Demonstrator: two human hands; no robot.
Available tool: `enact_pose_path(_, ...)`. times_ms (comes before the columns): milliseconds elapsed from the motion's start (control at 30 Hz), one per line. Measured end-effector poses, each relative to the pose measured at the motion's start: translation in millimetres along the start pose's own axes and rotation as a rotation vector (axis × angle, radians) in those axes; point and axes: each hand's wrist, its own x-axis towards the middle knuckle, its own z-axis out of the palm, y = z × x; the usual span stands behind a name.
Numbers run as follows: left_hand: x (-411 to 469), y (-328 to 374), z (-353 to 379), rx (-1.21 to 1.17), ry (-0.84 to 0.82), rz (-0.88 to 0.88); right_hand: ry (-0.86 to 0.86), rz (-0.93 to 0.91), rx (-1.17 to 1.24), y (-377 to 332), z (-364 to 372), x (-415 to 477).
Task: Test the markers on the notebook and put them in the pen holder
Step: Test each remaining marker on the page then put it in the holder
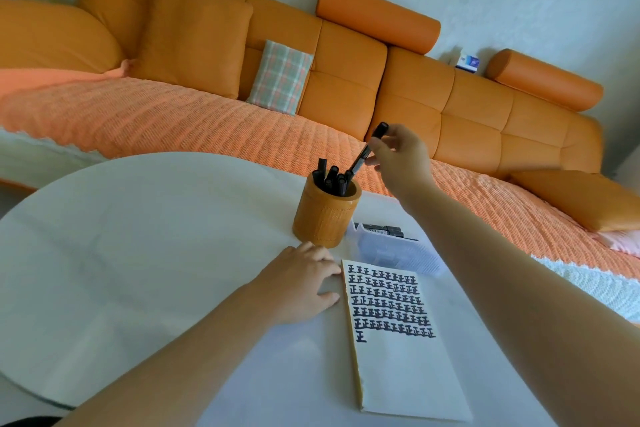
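Note:
My right hand (pixel 401 159) pinches a black marker (pixel 370 146) near its top, tilted, with its lower end just over the rim of the orange pen holder (pixel 323 215). Several black markers (pixel 330 177) stand inside the holder. The notebook (pixel 398 357) lies open on the white table, its upper part filled with rows of dark written marks. My left hand (pixel 301 282) rests flat on the table beside the notebook's left edge, fingers spread.
A clear plastic box (pixel 391 248) with more markers lies behind the notebook, right of the holder. The round white table (pixel 138 253) stretches to the left. An orange sofa (pixel 311 87) with cushions runs behind the table.

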Motion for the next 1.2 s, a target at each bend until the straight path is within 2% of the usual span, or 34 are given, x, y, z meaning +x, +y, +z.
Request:
enact_pose_path(167,1.3,0.6,-2.1,0.001,-0.006,0.001,-0.197,0.082,-0.171,13.1,20.3,-3.6)
enact_pose_path(333,0.8,2.2,-3.3,-0.004,-0.013,-0.003,-0.356,0.077,-0.295,16.6,21.3,-9.1)
enact_pose_path(433,0.3,2.8,-3.2,0.002,-0.015,-0.001,-0.352,0.125,-0.197,27.0,10.5,-7.8)
enact_pose_path(500,0.3,3.1,-3.5,0.011,-0.019,-0.005,-0.330,0.160,-0.221,41.0,0.6,-4.2)
enact_pose_path(600,1.1,4.5,-4.6,0.025,-0.017,-0.007,-0.432,0.172,-0.517,61.5,-13.4,-1.0)
enact_pose_path(733,2.7,5.9,-4.9,0.043,-0.019,-0.018,-0.623,0.083,-0.883,78.0,-16.2,-1.2)
enact_pose_path(1000,3.7,5.1,-4.3,0.027,-0.016,-0.022,-0.869,0.084,-1.026,76.4,-6.9,8.8)
enact_pose_path(1200,3.3,5.4,-4.3,0.031,-0.016,-0.018,-0.871,0.022,-1.121,77.0,1.2,11.6)
